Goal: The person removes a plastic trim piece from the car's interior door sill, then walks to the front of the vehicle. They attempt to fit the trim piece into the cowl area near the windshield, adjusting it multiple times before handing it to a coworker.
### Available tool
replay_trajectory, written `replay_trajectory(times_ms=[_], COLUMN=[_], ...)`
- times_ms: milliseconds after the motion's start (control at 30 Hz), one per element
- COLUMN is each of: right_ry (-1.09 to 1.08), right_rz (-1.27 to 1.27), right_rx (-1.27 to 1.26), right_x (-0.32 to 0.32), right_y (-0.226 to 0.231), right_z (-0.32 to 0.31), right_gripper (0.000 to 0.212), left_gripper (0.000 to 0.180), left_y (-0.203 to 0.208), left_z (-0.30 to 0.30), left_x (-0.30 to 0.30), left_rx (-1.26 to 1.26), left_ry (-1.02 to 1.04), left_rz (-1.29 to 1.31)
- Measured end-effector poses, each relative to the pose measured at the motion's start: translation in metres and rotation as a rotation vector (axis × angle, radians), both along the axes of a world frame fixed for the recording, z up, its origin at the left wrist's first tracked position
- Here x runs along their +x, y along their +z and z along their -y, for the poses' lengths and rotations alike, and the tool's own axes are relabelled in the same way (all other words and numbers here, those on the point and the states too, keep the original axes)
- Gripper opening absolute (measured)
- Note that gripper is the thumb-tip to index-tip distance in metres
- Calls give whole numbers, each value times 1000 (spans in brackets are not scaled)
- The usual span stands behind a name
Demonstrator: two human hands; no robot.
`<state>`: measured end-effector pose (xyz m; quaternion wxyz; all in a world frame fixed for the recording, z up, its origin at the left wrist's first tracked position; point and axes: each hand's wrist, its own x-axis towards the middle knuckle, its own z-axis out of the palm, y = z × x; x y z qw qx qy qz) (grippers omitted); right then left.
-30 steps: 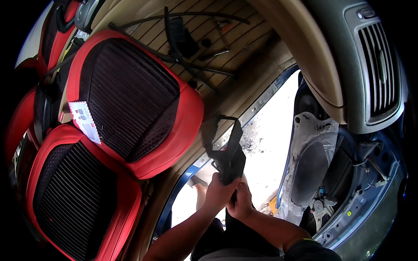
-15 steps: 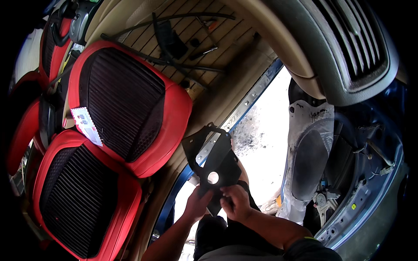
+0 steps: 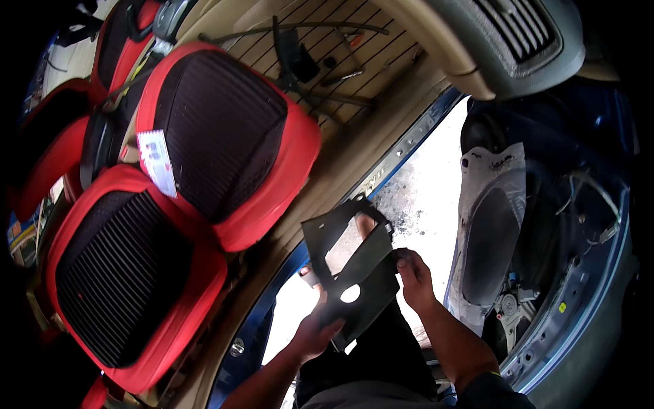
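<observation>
With my left hand (image 3: pixel 315 336) and right hand (image 3: pixel 416 278) I grip a flat, round-holed black panel (image 3: pixel 375 292) at the frame's lower centre.

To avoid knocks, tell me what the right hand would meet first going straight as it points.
Probably the panel: the right hand points up-left at its edge, seemingly touching it, though depth is unclear.

Two bare hands (image 3: pixel 315 337) (image 3: pixel 416 278), one flat black panel with cutouts (image 3: pixel 375 281), lower centre; one white rectangular paper card (image 3: pixel 157 163), left; one grey slatted air vent (image 3: pixel 516 28), upper right.
</observation>
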<state>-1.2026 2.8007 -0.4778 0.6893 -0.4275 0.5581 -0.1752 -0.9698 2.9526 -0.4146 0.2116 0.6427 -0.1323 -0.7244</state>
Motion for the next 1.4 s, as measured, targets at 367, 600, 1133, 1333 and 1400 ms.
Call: replay_trajectory(times_ms=[367,600,1133,1333,1400], right_ry=[-417,-566,-664,-782,-747], right_rz=[85,125,0,313,264], right_rx=[91,-73,-514,-278,-390], right_x=[12,-17,-145,-191,-211], right_y=[59,147,295,301,308], right_z=[-147,-240,-363,-403,-422], right_gripper=[39,32,26,26,26], left_gripper=[42,55,46,72,71], left_y=[70,142,158,168,175], left_z=[-93,-168,-340,-400,-425], left_x=[-26,-32,-60,-90,-105], left_rx=[-122,-339,-550,-366,-364], left_ry=[-186,-494,-659,-522,-546], left_rz=[139,273,654,700,735])
